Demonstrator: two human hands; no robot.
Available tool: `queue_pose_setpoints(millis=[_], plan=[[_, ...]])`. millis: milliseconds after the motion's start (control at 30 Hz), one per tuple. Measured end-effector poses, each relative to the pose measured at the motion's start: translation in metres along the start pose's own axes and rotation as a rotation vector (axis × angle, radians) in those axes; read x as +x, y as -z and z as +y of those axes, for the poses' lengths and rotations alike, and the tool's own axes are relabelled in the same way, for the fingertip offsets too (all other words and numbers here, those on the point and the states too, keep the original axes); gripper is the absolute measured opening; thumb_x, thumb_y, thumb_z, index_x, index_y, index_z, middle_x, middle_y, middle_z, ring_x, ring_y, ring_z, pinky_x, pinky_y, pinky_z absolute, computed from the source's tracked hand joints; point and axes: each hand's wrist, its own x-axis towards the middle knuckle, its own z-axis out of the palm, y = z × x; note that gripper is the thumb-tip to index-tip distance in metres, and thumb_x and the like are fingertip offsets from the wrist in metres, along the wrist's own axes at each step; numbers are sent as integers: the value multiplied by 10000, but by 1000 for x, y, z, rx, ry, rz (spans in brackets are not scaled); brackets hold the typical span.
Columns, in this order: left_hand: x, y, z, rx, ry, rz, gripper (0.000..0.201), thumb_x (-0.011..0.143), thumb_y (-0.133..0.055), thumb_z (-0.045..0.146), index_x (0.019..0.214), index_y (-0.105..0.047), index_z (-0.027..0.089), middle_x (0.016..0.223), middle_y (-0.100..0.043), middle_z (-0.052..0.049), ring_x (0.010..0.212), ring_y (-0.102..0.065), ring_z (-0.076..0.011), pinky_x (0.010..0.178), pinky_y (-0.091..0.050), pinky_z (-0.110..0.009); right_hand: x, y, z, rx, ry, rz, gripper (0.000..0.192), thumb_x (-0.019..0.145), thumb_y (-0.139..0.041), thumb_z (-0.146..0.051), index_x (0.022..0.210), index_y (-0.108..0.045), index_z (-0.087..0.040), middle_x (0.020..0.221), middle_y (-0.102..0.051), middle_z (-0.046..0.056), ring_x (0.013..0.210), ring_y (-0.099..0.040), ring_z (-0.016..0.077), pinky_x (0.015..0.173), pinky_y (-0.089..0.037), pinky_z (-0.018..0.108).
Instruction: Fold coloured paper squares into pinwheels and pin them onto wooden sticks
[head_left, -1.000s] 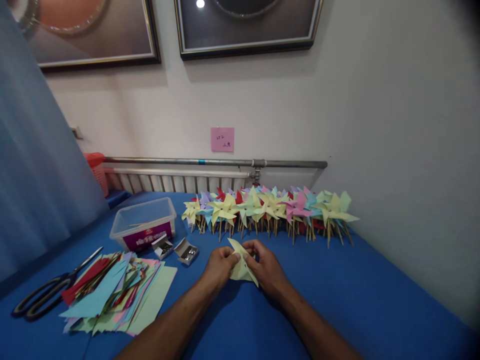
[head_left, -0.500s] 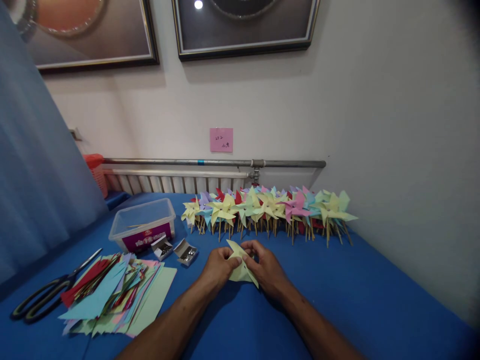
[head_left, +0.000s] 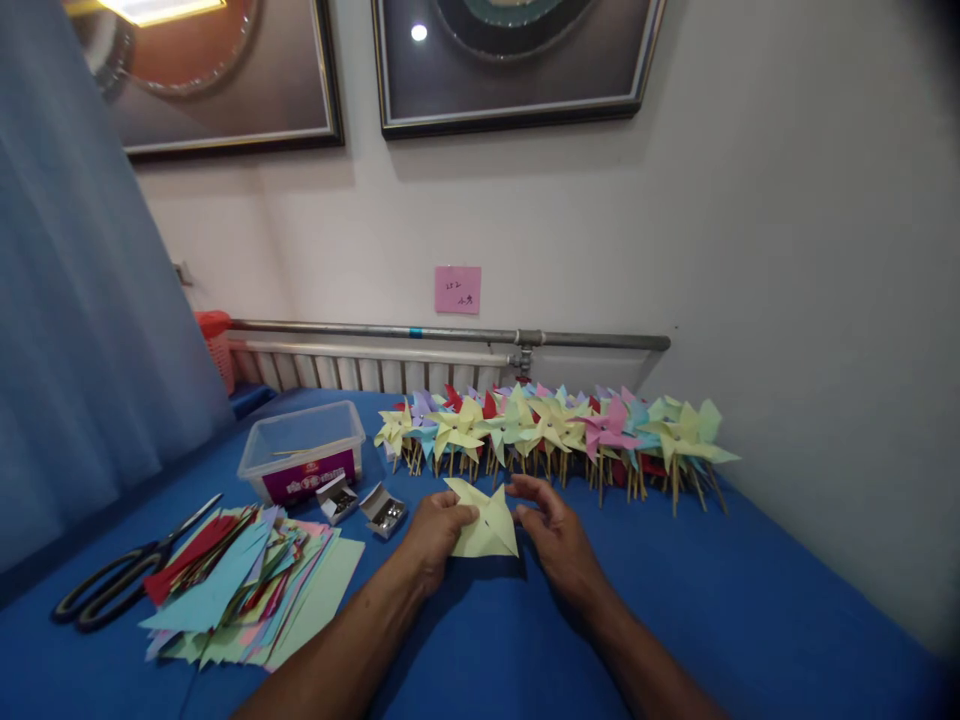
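Fingers of the right hand (head_left: 559, 535) have come away from the yellow paper pinwheel (head_left: 484, 538), which both hands gripped half a second ago. That hand now stands loosely open just beside the paper's right edge, its fingers curved and gripping nothing that shows. Left hand (head_left: 435, 535) keeps its pinch on the left side, thumb on top, so it alone appears to carry the piece, in the air above the bare blue worktop (head_left: 675, 620).

With the right hand clear, more of the pinwheel's face shows: the points splay outward around a dark mark at the centre, too small here to tell a hole from a pin. No stick is visible on it, so the work looks to have reached a folded shape that is not yet mounted, unlike the row of pinwheels (head_left: 459, 428) standing on sticks behind.

Elsewhere, everything has slid slightly rightward in view together, which suggests the head turned. The two small open boxes (head_left: 386, 512), the clear plastic tub (head_left: 311, 480), the stack of coloured paper (head_left: 247, 590) and the scissors (head_left: 160, 552) keep their places relative to one another.
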Motion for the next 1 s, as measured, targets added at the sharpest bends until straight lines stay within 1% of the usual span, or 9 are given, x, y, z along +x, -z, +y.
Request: queue_pose_setpoints(millis=[100, 167, 233, 300, 467, 667, 733, 833, 1000], plan=[[3, 4, 4, -57, -14, 22, 263, 554, -785, 222, 762, -656, 126, 621, -695, -42, 518, -613, -152, 559, -468, -257, -5, -3, -8, 78, -9, -118, 423, 838, -621, -354, 1242, -631, -231, 1147, -728, 114, 989, -696, 253, 843, -561, 396], [4, 7, 7, -70, -14, 27, 241, 550, -774, 202, 735, -636, 134, 608, -683, -33, 507, -605, -149, 540, -459, -254, -10, -5, -16, 108, -8, -212, 407, 848, -620, -348, 1237, -645, -233, 1124, -741, 106, 981, -699, 253, 872, -552, 411], [4, 10, 9, -77, -6, 11, 222, 541, -755, 176, 713, -620, 141, 595, -671, -25, 500, -598, -146, 527, -451, -253, -15, -5, -22, 69, -1, -280, 383, 853, -604, -324, 1220, -667, -235, 1106, -750, 92, 997, -695, 254, 902, -538, 412], [5, 11, 10, -80, 13, -5, 211, 528, -739, 150, 691, -604, 148, 582, -661, -20, 494, -591, -144, 520, -446, -252, -17, -3, -27, -3, 2, -311, 372, 854, -584, -305, 1205, -687, -240, 1104, -751, 81, 998, -690, 253, 904, -534, 405], [7, 14, 11, -69, 43, 1, 204, 533, -743, 152, 689, -611, 148, 587, -665, -25, 514, -602, -151, 539, -458, -262, -14, 3, -29, -121, 22, -314, 348, 844, -573, -287, 1150, -734, -244, 1090, -755, 78, 1016, -686, 270, 933, -533, 424], [7, 15, 10, -34, 45, -54, 231, 516, -755, 209, 708, -670, 112, 620, -693, -60, 531, -612, -157, 546, -454, -264, -12, 4, -28, -120, 31, -311, 329, 855, -591, -298, 1141, -743, -240, 1112, -753, 80, 1065, -673, 279, 967, -510, 415], [7, 14, 9, -31, 52, -58, 216, 504, -746, 205, 684, -664, 118, 607, -687, -57, 523, -607, -157, 541, -451, -264, -13, 3, -29, -116, 20, -325, 329, 857, -614, -325, 1145, -740, -230, 1109, -749, 80, 1047, -670, 278, 946, -509, 402], [7, 13, 6, -5, 48, -47, 212, 500, -755, 210, 664, -656, 119, 578, -672, -55, 509, -596, -158, 543, -455, -273, -14, 4, -29, -142, 20, -350, 334, 889, -578, -360, 1150, -737, -224, 1056, -746, 69, 985, -663, 267, 902, -505, 388], [8, 10, 1, 77, 19, 7, 192, 521, -754, 215, 641, -628, 134, 547, -650, -37, 473, -560, -143, 510, -424, -261, -13, 5, -25, -226, 50, -329, 327, 913, -535, -396, 1101, -742, -226, 959, -731, 48, 896, -635, 250, 833, -478, 363]])
